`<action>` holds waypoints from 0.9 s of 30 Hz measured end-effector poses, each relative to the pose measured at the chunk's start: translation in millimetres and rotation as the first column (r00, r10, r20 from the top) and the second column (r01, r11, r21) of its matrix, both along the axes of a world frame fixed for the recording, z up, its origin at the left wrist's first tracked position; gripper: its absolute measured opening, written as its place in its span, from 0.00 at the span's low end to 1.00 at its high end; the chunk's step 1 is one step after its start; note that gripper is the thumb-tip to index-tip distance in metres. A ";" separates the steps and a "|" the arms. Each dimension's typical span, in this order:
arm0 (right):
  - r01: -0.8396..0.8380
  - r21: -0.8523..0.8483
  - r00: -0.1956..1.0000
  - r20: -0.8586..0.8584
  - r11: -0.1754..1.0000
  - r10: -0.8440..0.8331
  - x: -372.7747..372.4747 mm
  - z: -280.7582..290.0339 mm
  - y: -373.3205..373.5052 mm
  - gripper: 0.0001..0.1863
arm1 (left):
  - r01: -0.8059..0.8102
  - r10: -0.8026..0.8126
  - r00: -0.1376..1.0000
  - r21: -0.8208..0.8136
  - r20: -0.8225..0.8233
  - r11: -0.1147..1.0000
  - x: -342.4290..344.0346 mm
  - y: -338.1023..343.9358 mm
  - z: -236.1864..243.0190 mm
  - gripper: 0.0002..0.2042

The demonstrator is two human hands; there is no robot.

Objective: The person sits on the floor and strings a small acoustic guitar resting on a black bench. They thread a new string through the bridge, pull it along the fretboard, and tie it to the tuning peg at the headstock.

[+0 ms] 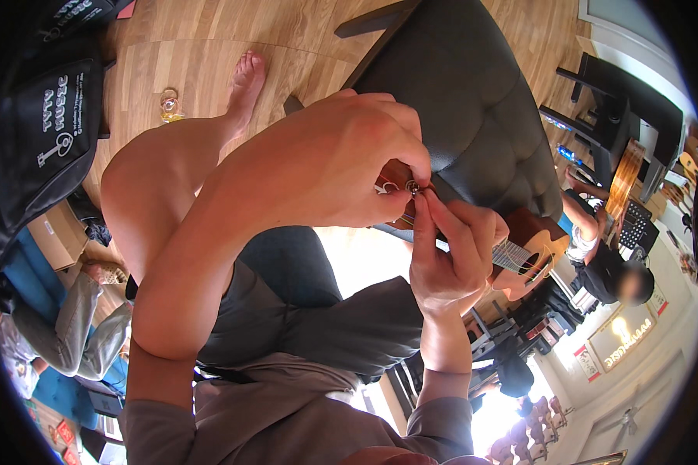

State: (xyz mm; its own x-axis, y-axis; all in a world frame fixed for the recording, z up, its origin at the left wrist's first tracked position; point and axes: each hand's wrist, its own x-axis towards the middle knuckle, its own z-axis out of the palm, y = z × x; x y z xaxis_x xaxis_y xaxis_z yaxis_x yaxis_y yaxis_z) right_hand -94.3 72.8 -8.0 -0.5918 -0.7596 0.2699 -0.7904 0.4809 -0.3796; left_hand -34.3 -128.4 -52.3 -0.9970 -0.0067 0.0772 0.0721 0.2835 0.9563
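My left hand (349, 159) reaches in from the left, its thumb and index finger curled in a pinch around a small round silver metal piece (412, 187). The fingertips of my right hand (454, 248) pinch at the same piece from the right. Directly behind it is the reddish-brown headstock (396, 175) of a small guitar-like instrument, with more metal fittings partly covered by my fingers. The instrument's fretboard (512, 256) and light wooden body (547, 257) show beyond my right hand. Its neck is mostly hidden behind that hand.
A black tufted seat (473, 93) stands just beyond my hands. A clear roll, perhaps tape, (171, 105) lies on the wooden floor near my bare foot (248, 74). A black bag (54, 132) and cardboard box (58, 236) are at left. Another person (593, 232) holds a guitar at right.
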 end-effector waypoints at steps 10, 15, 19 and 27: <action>0.028 -0.018 0.999 0.036 0.999 -0.027 -2.5 0.5 -4.5 0.09 | 0.065 -0.067 0.996 0.036 0.051 0.997 -0.7 -6.7 4.2 0.06; 0.062 -0.063 0.998 0.033 0.996 -0.060 2.2 -1.5 -6.2 0.08 | 0.081 -0.082 0.996 0.034 0.047 0.996 1.4 -9.2 8.2 0.06; 0.077 -0.069 0.997 -0.002 0.995 -0.078 5.3 -3.8 -4.7 0.08 | 0.098 -0.096 0.994 -0.058 0.048 0.993 1.6 -10.9 15.1 0.05; 0.141 -0.060 0.984 0.121 0.988 -0.133 9.1 2.4 -3.5 0.07 | 0.075 -0.082 0.996 -0.248 -0.018 0.966 5.9 -2.2 16.4 0.05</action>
